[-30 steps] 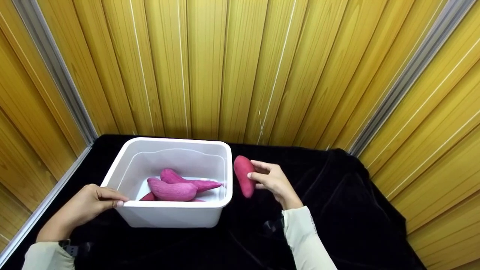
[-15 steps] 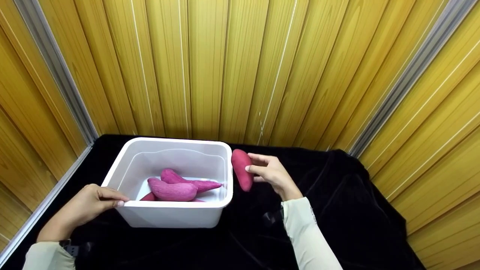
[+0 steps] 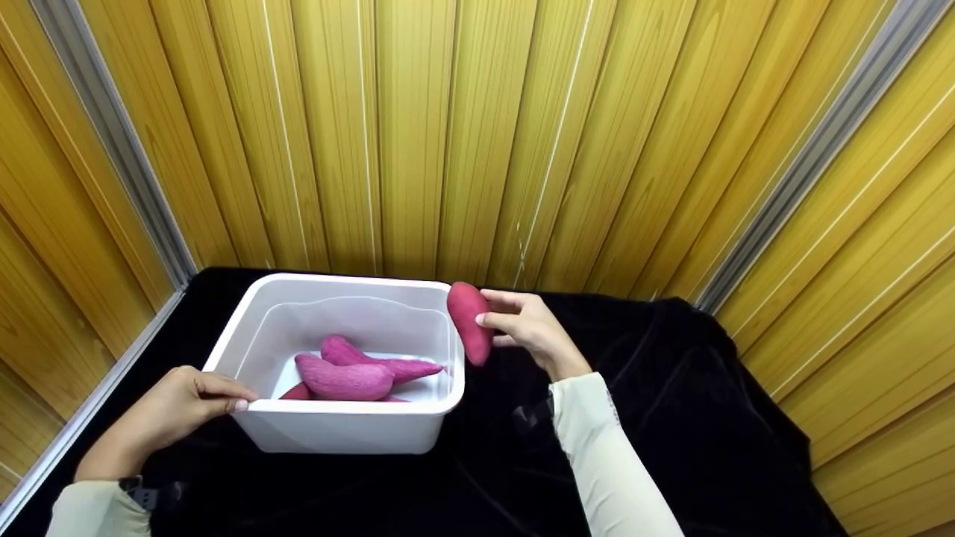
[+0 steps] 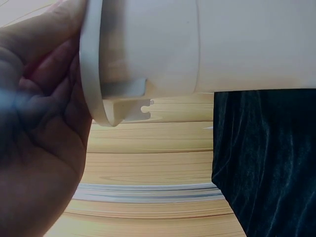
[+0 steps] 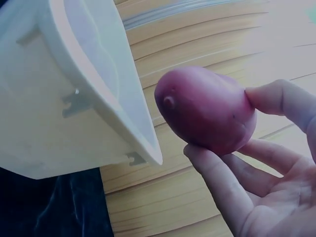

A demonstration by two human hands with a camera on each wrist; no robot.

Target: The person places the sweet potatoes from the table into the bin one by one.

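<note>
My right hand (image 3: 536,328) holds a red sweet potato (image 3: 466,321) between thumb and fingers, beside and above the right rim of a white plastic bin (image 3: 343,432). The right wrist view shows that sweet potato (image 5: 207,108) end-on, apart from the bin wall (image 5: 44,108). At the bin's front left corner my left hand (image 3: 179,403) pinches the rim with thumb and fingers; in the left wrist view the hand (image 4: 44,138) lies against the rim. Inside the bin are purple sweet potatoes (image 3: 347,380), with a darker red one (image 3: 296,393) partly hidden behind the front wall.
The bin stands on a table draped in black cloth (image 3: 671,418). Yellow wood-patterned walls (image 3: 477,149) rise at the back and both sides, with grey metal strips (image 3: 798,156) at the corners.
My right hand has carried the red sweet potato up and to the left, so that it now overlaps the bin's right rim in the head view. The left hand and bin stay put.
</note>
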